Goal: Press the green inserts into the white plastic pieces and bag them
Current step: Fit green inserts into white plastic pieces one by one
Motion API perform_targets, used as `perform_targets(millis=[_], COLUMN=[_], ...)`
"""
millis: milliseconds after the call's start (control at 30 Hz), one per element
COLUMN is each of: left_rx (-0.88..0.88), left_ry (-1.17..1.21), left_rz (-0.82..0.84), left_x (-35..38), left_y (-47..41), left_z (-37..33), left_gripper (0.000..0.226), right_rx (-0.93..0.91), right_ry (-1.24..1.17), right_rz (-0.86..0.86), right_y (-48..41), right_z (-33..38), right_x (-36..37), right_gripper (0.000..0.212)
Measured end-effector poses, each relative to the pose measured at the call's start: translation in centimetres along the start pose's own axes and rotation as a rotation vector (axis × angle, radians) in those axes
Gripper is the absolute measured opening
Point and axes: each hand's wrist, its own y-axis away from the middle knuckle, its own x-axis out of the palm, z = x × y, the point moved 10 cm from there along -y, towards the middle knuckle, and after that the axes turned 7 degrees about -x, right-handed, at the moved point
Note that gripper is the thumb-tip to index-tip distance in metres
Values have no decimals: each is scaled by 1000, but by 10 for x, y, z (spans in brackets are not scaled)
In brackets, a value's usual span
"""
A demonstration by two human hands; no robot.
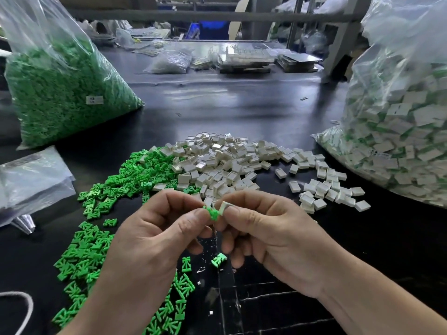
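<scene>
Left hand (pixel 147 240) pinching green insert (pixel 212 213), right hand (pixel 273 238) at its 3 o'clock pinching white piece (pixel 224 206), parts touching above the dark bench, piece's open side seemingly toward 9 o'clock, so pressing straight across, hands equally near.

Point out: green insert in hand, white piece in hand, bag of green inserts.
green insert (pixel 212 214), head view, middle of its body
white piece (pixel 225 205), head view, top face
bag of green inserts (pixel 65 93), head view, front side
</scene>
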Motion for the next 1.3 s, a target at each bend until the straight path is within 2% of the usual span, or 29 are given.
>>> perform_targets(millis=[200,400,500,600,733,833,900,1033,1167,1233,1300], left_rx=[-3,-9,-16,-13,-4,0,-1,2,-14,-47,-98], left_ry=[-3,15,20,-16,-113,-153,-162,-176,-158,-126,-112], left_rz=[-21,-43,-48,-48,-57,-59,-59,-51,4,45,90], left_x=[-1,-3,-2,-1,-1,-1,-1,-1,7,10,11], left_y=[3,5,5,5,6,6,6,6,7,6,4], left_z=[1,1,1,1,2,3,3,3,5,8,14], left_gripper=[30,29,31,31,19,13,13,15,13,13,14], right_rx=[-4,-45,-53,-68,-129,-177,-153,-106,-68,-69,-77], right_ry=[72,189,159,292,602,700,669,496,292,300,405], right_rz=[17,-100,-90,-64,-18,80,82,16,-35,-50,-51], right_y=[3,7,7,7,9,11,11,10,10,10,12], right_z=[-6,-2,2,1,3,6,3,0,0,0,1], right_x=[2,-12,-11,-11,-8,2,3,-5,-8,-7,-5], right_gripper=[20,8,10,2,22,36,36,10,13,16,15])
